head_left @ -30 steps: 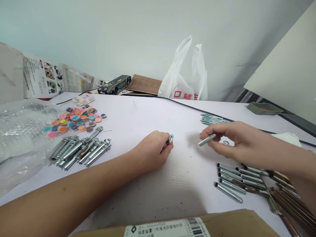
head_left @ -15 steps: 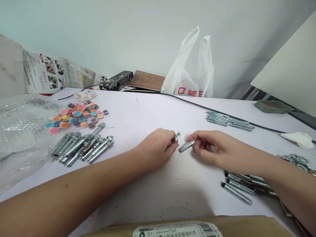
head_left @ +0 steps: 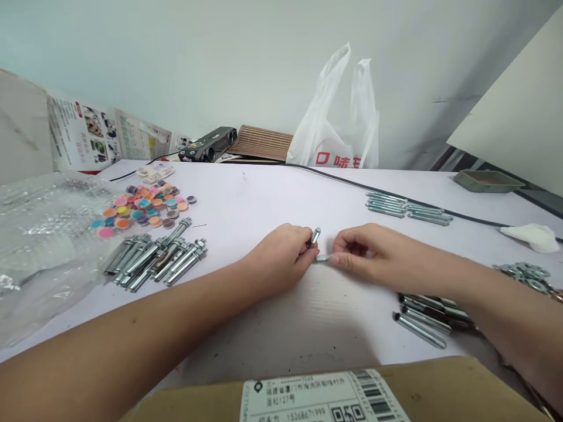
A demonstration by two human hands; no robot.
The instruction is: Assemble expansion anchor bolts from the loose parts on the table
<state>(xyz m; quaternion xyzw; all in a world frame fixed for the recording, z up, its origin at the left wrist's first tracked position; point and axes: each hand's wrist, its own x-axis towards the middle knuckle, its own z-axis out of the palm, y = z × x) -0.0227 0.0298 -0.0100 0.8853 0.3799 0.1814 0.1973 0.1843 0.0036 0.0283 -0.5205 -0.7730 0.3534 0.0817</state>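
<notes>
My left hand (head_left: pixel 281 255) is closed around a metal bolt (head_left: pixel 315 235) whose tip pokes up past the fingers. My right hand (head_left: pixel 365 252) is closed on a metal sleeve tube (head_left: pixel 322 258), its end nearly touching the left fingers. Both hands rest at the middle of the white table (head_left: pixel 264 199). A heap of assembled anchor bolts (head_left: pixel 158 261) lies to the left. Loose sleeves (head_left: pixel 422 328) lie under my right forearm.
More tubes (head_left: pixel 407 209) lie at the back right, washers (head_left: pixel 525 274) at the far right. Coloured discs (head_left: pixel 141 208) and bubble wrap (head_left: pixel 39 234) sit on the left. A cardboard box (head_left: pixel 308 395) is at the near edge, a white bag (head_left: pixel 338 135) by the wall.
My right hand has carried the sleeve tube leftward until it meets my left hand, which stayed in place with the bolt.
</notes>
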